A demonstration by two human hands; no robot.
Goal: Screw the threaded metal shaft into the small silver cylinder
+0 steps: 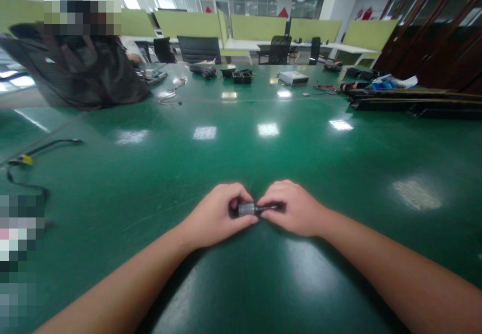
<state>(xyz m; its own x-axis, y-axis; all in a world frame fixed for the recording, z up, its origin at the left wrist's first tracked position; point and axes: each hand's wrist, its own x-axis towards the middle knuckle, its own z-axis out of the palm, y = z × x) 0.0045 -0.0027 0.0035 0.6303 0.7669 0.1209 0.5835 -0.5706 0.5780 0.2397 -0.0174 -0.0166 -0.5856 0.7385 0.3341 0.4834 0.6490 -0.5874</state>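
In the head view a small grey metal cylinder with a thin dark shaft lies level, just over the green table, between my two hands; its exact kind is unclear. My left hand is closed around the cylinder from the left, thumb along its near side and fingers curled over the far side. From the right, my right hand pinches the shaft close to where it meets the cylinder. The fingertips of both hands nearly meet. My left palm hides the cylinder's left end, and the shaft's far end sits in my right hand's shadow.
The glossy green table reflects ceiling lights. A big dark bag stands at the back left, with a black cable nearer. Along the back are black parts, a white box and dark bars. A person sits behind the bag.
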